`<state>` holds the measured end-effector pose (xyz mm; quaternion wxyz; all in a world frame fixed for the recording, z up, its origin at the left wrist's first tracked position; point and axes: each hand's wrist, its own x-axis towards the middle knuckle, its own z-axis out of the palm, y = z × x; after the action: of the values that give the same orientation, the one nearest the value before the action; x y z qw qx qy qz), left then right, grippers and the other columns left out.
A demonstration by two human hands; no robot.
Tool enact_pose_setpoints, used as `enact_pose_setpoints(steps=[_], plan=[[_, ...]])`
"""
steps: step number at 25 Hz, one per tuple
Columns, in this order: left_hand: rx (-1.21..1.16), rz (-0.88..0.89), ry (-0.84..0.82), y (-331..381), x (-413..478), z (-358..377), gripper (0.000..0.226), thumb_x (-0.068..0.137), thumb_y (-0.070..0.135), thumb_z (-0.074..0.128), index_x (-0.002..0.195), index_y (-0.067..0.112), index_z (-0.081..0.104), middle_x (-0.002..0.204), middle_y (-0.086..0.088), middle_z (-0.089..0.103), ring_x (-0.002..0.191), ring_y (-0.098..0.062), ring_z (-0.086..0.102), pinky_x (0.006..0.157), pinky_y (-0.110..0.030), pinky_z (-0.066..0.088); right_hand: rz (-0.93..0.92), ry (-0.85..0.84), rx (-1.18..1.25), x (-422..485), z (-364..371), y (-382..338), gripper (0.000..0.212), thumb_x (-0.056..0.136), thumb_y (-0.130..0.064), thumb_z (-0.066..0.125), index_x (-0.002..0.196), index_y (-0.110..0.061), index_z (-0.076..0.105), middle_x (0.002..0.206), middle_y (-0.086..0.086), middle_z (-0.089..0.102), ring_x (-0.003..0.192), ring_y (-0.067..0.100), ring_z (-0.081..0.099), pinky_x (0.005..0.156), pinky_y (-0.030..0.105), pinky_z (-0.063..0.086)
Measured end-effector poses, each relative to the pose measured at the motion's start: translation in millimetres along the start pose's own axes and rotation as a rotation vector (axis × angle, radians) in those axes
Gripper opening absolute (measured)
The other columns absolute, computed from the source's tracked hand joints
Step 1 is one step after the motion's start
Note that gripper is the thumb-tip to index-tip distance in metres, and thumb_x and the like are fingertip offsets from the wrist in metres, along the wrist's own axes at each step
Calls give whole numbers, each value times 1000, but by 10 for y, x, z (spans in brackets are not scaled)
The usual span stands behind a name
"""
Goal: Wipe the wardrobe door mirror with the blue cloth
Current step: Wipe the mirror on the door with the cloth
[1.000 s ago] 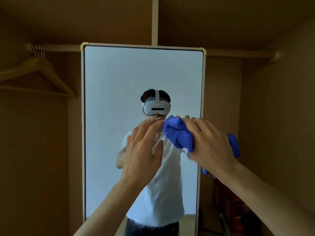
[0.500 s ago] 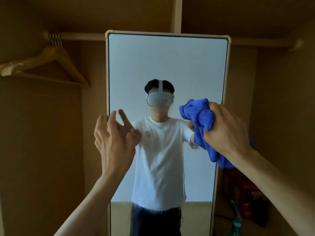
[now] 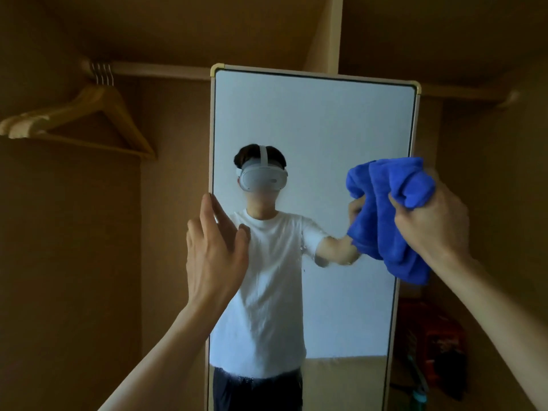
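A: Why held so? Biggest first.
B: Logged wardrobe (image 3: 74, 262): matte brown panels, dim; mirror (image 3: 311, 120) upright on its door, tall rectangle, rounded corners, slim pale frame; smooth glass, faint wet smears low down; presumably the reason for wiping.
A: Hangers (image 3: 98, 114)?
B: Wooden, bunched on the rail at left; well apart from the work; ignored.
A: Cloth (image 3: 385, 215)?
B: Blue, plush, bunched into a wad at the mirror's right edge, mid-height; looks pressed to the glass, contact not certain; wadded probably to give a firm pad.
A: Hands?
B: Right hand (image 3: 433, 223) curled tight round the cloth; left hand (image 3: 213, 256) flat, fingers straight, holding nothing, fingertips at the left frame; likely bracing the door against the push.
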<state>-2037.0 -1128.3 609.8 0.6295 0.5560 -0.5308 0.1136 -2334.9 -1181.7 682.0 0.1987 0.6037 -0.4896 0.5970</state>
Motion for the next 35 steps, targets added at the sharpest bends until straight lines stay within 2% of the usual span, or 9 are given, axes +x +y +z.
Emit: enact_pose_setpoints(steps=[3,7,15,19,25,27,30,33,35], plan=[[6,27,12,84,152,44,82,96,41,60,160,23,12,149,-11,37,132,-29,44,99,-48,48,20,25,-23,65,-64,50,25,94,-24,63,113,-10,55,83,1,56,67,21,53,62,30,37],[10,13,33,149,246,126,87,95,40,61,160,17,9,154,-14,32,138,-32,35,103,-51,44,20,76,-65,32,22,-42,22,94,-23,62,108,-8,54,82,0,53,65,18,50,58,27,33],[0,24,35,94,274,124,87,94,43,62,160,19,11,143,-11,38,130,-30,41,86,-39,43,-14,69,-25,-48,190,-370,18,94,-26,58,105,-12,55,79,-4,54,60,11,49,55,23,33],[-46,28,-1,63,279,45,81,96,38,60,160,23,14,137,-8,41,125,-27,46,87,-37,44,-68,-62,30,-110,344,-822,30,92,-38,48,109,-13,55,92,5,62,75,22,62,65,35,48],[-230,48,-55,-93,280,-133,59,96,20,45,153,30,31,113,9,49,97,15,47,73,-11,35,-217,-130,48,-339,600,-1585,32,89,-24,57,120,-16,53,95,4,58,80,25,60,63,36,47],[-344,-17,-97,-157,289,-185,62,90,22,40,151,29,36,114,6,57,101,11,53,81,-21,47,-273,-170,40,-406,689,-1775,39,87,-23,58,124,-14,53,97,5,59,81,26,59,63,35,43],[-485,-107,-147,-257,304,-263,62,89,25,37,150,29,41,119,2,66,107,-20,66,96,-51,54,-369,-196,-1,-467,757,-1908,38,88,-20,59,124,-14,53,98,4,58,82,26,59,63,35,45],[-554,-144,-173,-276,296,-339,48,89,30,35,129,31,62,114,-1,70,108,-28,65,97,-59,52,-497,-232,-8,-479,762,-1939,28,85,-15,56,113,-16,55,87,-7,44,74,22,54,57,34,42],[-556,-165,-175,-283,271,-351,48,86,39,31,113,16,65,108,-8,68,104,-31,63,96,-59,51,-573,-263,-40,-500,774,-1938,24,83,-16,55,107,-18,55,85,-9,38,72,22,52,55,34,40]])
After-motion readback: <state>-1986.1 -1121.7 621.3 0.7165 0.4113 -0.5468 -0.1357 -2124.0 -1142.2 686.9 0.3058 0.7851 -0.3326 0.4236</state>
